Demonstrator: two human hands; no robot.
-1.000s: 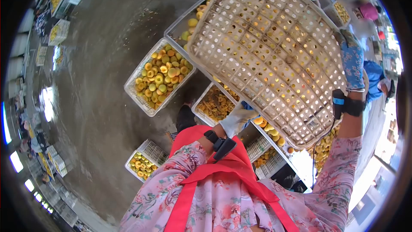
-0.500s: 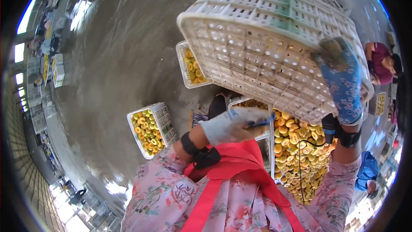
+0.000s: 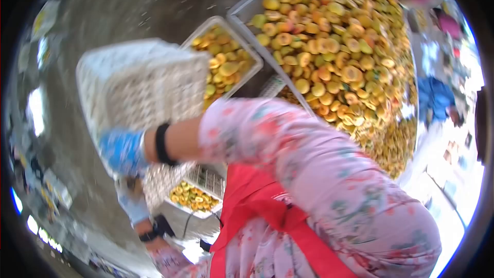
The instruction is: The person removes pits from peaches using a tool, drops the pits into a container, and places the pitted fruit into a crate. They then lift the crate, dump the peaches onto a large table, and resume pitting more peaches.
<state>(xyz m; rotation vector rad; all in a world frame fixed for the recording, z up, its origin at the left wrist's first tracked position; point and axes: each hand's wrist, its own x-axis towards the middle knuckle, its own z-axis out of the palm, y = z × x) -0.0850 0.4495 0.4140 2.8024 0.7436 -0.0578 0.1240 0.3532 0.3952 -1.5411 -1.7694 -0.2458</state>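
A white perforated plastic crate (image 3: 154,82), blurred by motion, is held tilted at the left. My right arm reaches across my body, and my right hand (image 3: 123,152), in a blue flowered glove, is closed on the crate's near side. Below it, my left hand (image 3: 131,201) in a pale glove is close to the crate's lower end. Its fingers are smeared and partly hidden, so its grip does not show, nor does any knife. A big heap of halved yellow-orange stone fruit (image 3: 329,56) lies at the upper right, inside a pale raised rim (image 3: 275,54).
A crate of fruit halves (image 3: 256,64) stands beside the heap. Another fruit-filled crate (image 3: 193,198) stands on the floor below the held one. Bare concrete floor (image 3: 128,5) shows at upper left. A person in blue (image 3: 435,98) and people in maroon are at the right.
The white crate has swung from the upper right to the left with my right hand on it. My view has turned toward the heap. The blue-handled knife in my left hand no longer shows.
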